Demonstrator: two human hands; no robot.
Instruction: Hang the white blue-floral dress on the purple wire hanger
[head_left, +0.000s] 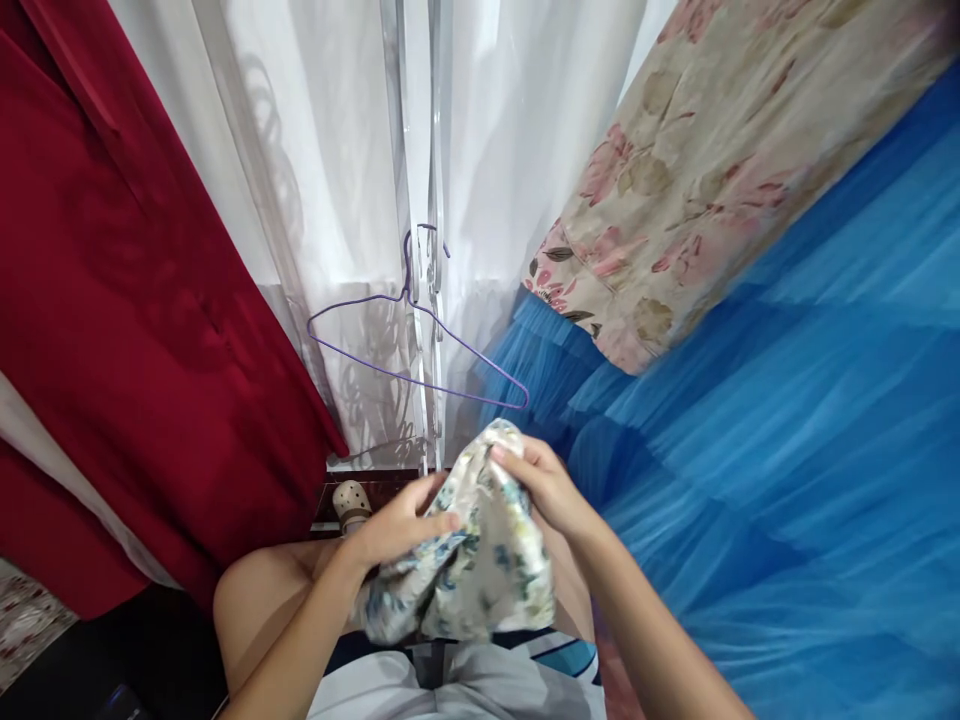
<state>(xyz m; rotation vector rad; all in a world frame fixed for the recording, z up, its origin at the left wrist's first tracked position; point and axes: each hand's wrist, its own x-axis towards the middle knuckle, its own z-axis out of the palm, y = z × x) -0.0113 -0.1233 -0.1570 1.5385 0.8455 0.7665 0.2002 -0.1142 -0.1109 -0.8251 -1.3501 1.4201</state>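
A white cloth with a blue, green and yellow floral print (487,560) hangs bunched between my hands above my lap. My left hand (401,520) grips its left side, thumb lying over the front. With thumb and fingers, my right hand (536,475) pinches the upper right part of the same cloth. Whether it is a garment or a plain piece of fabric, I cannot tell; its lower edge is blurred. Just beyond the cloth, a purple clothes hanger (420,385) hangs on a pale strip, with nothing on it.
Red fabric (150,300) hangs at the left and white curtains (322,130) at the back. On the right are a beige floral cloth (645,190) and blue tulle (787,480). A cream clog (351,502) is on a foot below. Something black (150,650) lies lower left.
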